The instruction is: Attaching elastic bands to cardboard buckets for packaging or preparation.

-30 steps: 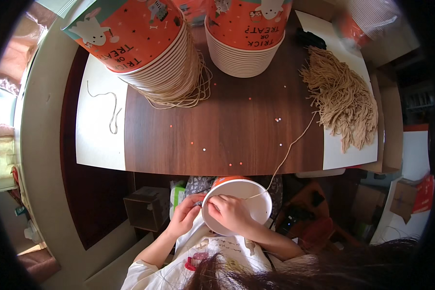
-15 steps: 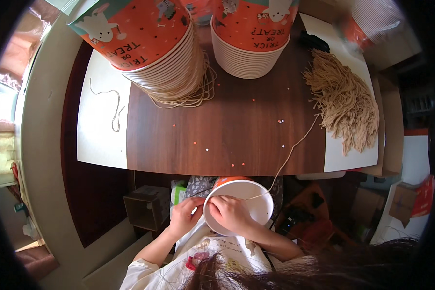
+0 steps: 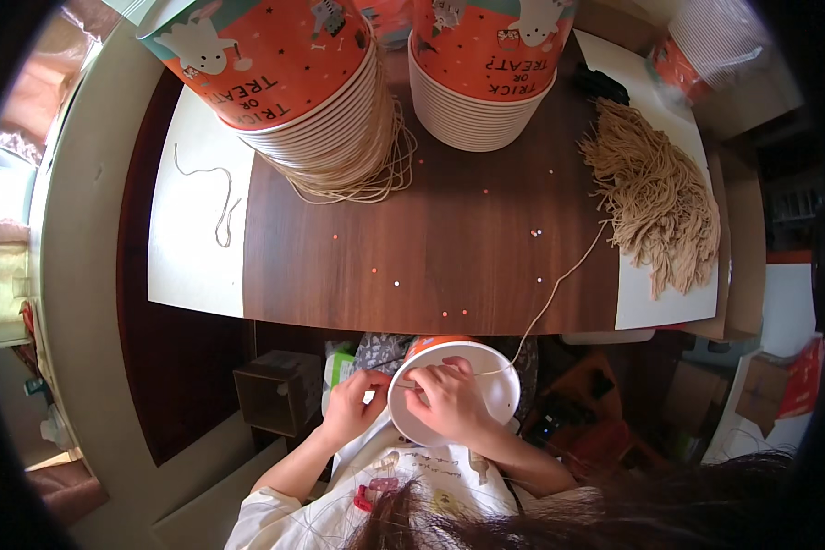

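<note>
A paper bucket [image 3: 502, 390], white inside with an orange outside, rests tilted in my lap at the table's front edge, mouth toward me. My right hand [image 3: 449, 400] is inside its mouth, fingers closed on a tan string [image 3: 559, 282]. The string runs from there over the bucket's far right rim and across the table to a bundle of cut tan strings [image 3: 655, 197]. At the bucket's left rim my left hand [image 3: 356, 401] pinches with thumb and fingertips; what lies between them is too small to make out.
Two stacks of orange-printed paper buckets, the left stack [image 3: 312, 110] with strings draped around it and the right stack [image 3: 481, 101], stand at the back. A loose string [image 3: 225, 206] lies at left. Small orange and white dots [image 3: 396, 283] are scattered about. A cardboard box [image 3: 280, 390] sits below left.
My right hand has drawn back from the bucket's left wall toward the middle of its mouth, widening the gap to my left hand. The left hand stays near the rim.
</note>
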### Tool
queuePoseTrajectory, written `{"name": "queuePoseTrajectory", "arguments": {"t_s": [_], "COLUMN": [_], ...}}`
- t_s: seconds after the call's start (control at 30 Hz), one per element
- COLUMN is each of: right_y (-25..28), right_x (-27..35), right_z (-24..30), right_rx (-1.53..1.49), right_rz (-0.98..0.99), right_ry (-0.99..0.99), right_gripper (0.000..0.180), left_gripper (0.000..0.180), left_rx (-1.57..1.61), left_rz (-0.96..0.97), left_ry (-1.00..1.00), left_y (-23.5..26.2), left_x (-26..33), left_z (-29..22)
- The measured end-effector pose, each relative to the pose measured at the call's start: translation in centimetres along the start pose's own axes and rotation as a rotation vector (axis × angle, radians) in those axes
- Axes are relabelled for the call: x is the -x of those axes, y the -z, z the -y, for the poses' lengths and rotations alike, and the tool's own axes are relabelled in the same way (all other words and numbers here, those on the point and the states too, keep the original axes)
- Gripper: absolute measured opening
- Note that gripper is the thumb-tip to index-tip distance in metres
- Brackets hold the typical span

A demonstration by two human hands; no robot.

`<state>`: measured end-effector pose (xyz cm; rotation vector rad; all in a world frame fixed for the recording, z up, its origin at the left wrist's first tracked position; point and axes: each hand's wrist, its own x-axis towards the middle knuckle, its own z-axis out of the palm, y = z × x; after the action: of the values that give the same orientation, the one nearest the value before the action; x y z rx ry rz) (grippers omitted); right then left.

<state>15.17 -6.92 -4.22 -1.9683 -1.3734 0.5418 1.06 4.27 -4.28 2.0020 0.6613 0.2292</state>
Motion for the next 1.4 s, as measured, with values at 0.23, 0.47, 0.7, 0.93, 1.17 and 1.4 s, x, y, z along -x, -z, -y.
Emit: {"name": "queuePoseTrajectory", "arguments": {"t_s": [0.23,0.47,0.7,0.93,1.17,1.4], "right_y": [-0.36,-0.44,0.01,-0.33,-0.51,-0.52], "right_x": [-0.31,-0.42,-0.52,-0.43,-0.39,-0.57], "right_z": [0.15,-0.03,0.33,0.23,0.21,0.38], "right_rx": [-0.046,-0.089,-0.119,-0.107,-0.081,-0.095], "right_rz": [-0.004,-0.043,-0.016,-0.028,-0.023,-0.062], "right_ry": [-0.023,0.006,-0.015,-0.026,-0.045,-0.020], "right_gripper": [0.009,0.006,0.006,0.006,0.007,0.007], "left_gripper": [0.014,0.017,0.017,0.016,0.021,0.022], "left_rx": [0.046,0.117,0.126,0.158,0.225,0.199], "left_rz": [-0.005,0.002,0.008,0.030,0.079,0.086], "left_ry": [0.020,0.048,0.042,0.079,0.065,0.075], "left_y": [-0.15,-0.06,0.01,0.12,0.40,0.47], "left_x": [0.04,0.10,0.10,0.18,0.16,0.09], "left_z": [0.33,0.31,0.22,0.13,0.23,-0.08]}}
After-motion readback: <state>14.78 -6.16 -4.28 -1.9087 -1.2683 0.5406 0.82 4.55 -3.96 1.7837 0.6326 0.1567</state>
